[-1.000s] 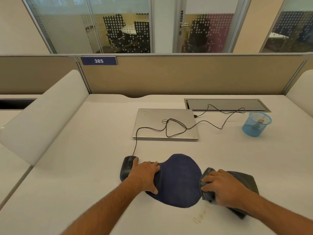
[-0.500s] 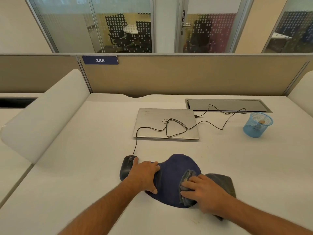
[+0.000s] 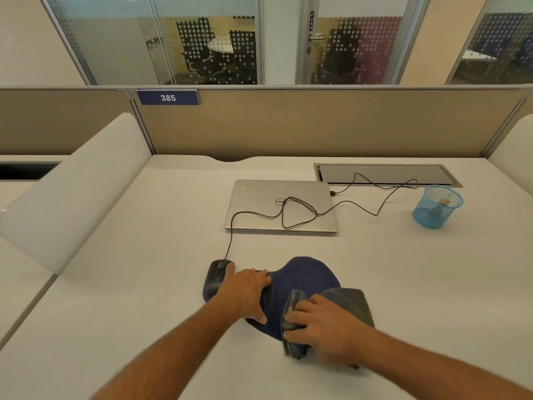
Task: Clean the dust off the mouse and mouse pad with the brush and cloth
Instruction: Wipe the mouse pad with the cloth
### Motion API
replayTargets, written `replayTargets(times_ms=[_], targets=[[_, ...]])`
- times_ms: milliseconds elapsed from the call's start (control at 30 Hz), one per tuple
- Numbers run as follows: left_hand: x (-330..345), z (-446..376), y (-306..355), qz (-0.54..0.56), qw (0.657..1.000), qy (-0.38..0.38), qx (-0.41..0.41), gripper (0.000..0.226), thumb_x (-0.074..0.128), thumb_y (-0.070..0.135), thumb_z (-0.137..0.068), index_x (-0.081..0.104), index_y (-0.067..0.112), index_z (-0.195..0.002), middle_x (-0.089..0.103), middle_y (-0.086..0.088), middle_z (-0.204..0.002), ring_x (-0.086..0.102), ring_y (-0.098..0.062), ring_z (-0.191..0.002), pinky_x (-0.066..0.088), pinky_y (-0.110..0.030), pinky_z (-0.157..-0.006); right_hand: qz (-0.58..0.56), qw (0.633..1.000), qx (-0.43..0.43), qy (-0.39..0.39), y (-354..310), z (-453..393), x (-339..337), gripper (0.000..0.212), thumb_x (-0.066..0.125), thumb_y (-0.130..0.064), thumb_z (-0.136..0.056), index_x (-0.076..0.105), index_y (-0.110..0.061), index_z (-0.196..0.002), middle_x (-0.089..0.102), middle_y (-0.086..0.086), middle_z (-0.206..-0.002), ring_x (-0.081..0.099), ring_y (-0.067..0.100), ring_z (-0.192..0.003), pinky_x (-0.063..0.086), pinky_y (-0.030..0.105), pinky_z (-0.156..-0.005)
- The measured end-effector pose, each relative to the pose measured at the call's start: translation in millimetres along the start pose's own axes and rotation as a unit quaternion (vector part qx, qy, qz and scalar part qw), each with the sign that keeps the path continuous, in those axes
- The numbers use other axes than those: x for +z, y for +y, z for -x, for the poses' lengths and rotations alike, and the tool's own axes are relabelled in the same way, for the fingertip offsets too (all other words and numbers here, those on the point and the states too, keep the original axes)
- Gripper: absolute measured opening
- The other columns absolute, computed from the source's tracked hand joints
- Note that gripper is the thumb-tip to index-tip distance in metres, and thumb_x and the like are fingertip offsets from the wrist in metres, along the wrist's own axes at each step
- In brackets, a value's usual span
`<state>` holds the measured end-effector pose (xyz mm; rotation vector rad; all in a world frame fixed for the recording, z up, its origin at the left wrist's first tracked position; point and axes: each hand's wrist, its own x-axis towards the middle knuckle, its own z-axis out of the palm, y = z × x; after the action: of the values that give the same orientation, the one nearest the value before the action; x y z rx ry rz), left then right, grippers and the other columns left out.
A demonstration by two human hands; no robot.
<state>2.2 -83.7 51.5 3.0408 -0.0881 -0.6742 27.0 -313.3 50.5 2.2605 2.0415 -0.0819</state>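
A dark blue mouse pad (image 3: pixel 305 280) lies on the white desk near me. A black wired mouse (image 3: pixel 215 277) sits just left of the pad. My left hand (image 3: pixel 245 293) presses flat on the pad's left edge, fingers spread, beside the mouse. My right hand (image 3: pixel 323 324) is shut on a grey cloth (image 3: pixel 350 301) and presses it onto the pad's right half. No brush is clearly visible.
A shut silver laptop (image 3: pixel 259 206) lies behind the pad with the mouse cable (image 3: pixel 297 212) looped over it. A blue mesh cup (image 3: pixel 435 209) stands at the back right. A cable hatch (image 3: pixel 386 174) sits by the partition. White dividers flank the desk.
My right hand has slid the cloth leftward from the pad's right edge onto the pad. The left hand has stayed in place.
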Motion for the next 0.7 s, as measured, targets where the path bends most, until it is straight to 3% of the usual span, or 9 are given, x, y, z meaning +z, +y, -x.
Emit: replayTargets(times_ms=[100, 233, 333, 433, 533, 633, 700], targets=[[1, 0, -1, 0.007, 1.0, 0.0, -0.002, 0.078, 0.074, 0.06, -0.077, 0.042, 0.03, -0.14, 0.053, 0.003, -0.138, 0.048, -0.024, -0.13, 0.014, -0.063, -0.117, 0.014, 1.0, -0.016, -0.001, 0, 7, 9, 0.034, 0.063, -0.039, -0.081, 0.065, -0.037, -0.114, 0.063, -0.013, -0.117, 0.058, 0.013, -0.098, 0.049, 0.03, -0.075], [1, 0, -1, 0.008, 1.0, -0.003, -0.004, 0.077, 0.072, 0.059, -0.078, 0.04, 0.031, -0.142, 0.052, 0.003, -0.14, 0.047, -0.024, -0.131, 0.013, -0.064, -0.118, -0.016, 0.999, 0.036, -0.013, 14, 45, 15, 0.033, 0.067, -0.043, -0.068, 0.069, -0.041, -0.101, 0.065, -0.021, -0.105, 0.06, 0.007, -0.088, 0.048, 0.024, -0.068], [2, 0, 0, 0.004, 1.0, -0.005, -0.002, 0.076, 0.072, 0.059, -0.079, 0.04, 0.031, -0.142, 0.051, 0.004, -0.141, 0.046, -0.023, -0.132, 0.013, -0.064, -0.118, -0.061, 0.992, 0.106, 0.045, 25, 65, 11, 0.038, 0.071, -0.027, -0.056, 0.073, -0.04, -0.093, 0.069, -0.023, -0.1, 0.064, 0.006, -0.085, 0.049, 0.024, -0.064], [3, -1, 0, 0.007, 1.0, -0.005, 0.0, 0.075, 0.073, 0.056, -0.079, 0.041, 0.03, -0.141, 0.05, 0.004, -0.141, 0.044, -0.023, -0.133, 0.013, -0.064, -0.118, -0.165, 0.945, 0.231, 0.163, 39, 84, 11, 0.052, 0.065, -0.001, -0.059, 0.076, -0.031, -0.1, 0.071, -0.014, -0.11, 0.064, 0.006, -0.098, 0.054, 0.028, -0.083], [3, -2, 2, -0.004, 1.0, -0.007, -0.001, 0.075, 0.073, 0.055, -0.08, 0.039, 0.029, -0.142, 0.048, 0.003, -0.143, 0.04, -0.024, -0.136, 0.013, -0.064, -0.118, -0.174, 0.908, 0.344, 0.163, 36, 98, 23, 0.052, 0.065, 0.002, -0.074, 0.072, -0.033, -0.112, 0.067, -0.016, -0.121, 0.058, 0.009, -0.116, 0.043, 0.038, -0.101], [5, -3, 3, -0.011, 1.0, -0.002, -0.001, 0.074, 0.072, 0.054, -0.081, 0.038, 0.028, -0.141, 0.048, 0.002, -0.143, 0.039, -0.026, -0.136, 0.014, -0.062, -0.117, -0.218, 0.88, 0.38, 0.184, 10, 98, 46, 0.054, 0.072, 0.011, -0.071, 0.074, -0.025, -0.111, 0.067, -0.006, -0.122, 0.06, 0.02, -0.116, 0.039, 0.038, -0.104], [6, -3, 3, -0.006, 1.0, 0.004, -0.001, 0.072, 0.073, 0.054, -0.081, 0.039, 0.028, -0.14, 0.05, 0.002, -0.141, 0.04, -0.025, -0.135, 0.015, -0.062, -0.117, -0.256, 0.861, 0.38, 0.224, -9, 95, 53, 0.059, 0.072, 0.018, -0.065, 0.076, -0.023, -0.108, 0.067, -0.007, -0.12, 0.061, 0.017, -0.113, 0.039, 0.03, -0.104]])
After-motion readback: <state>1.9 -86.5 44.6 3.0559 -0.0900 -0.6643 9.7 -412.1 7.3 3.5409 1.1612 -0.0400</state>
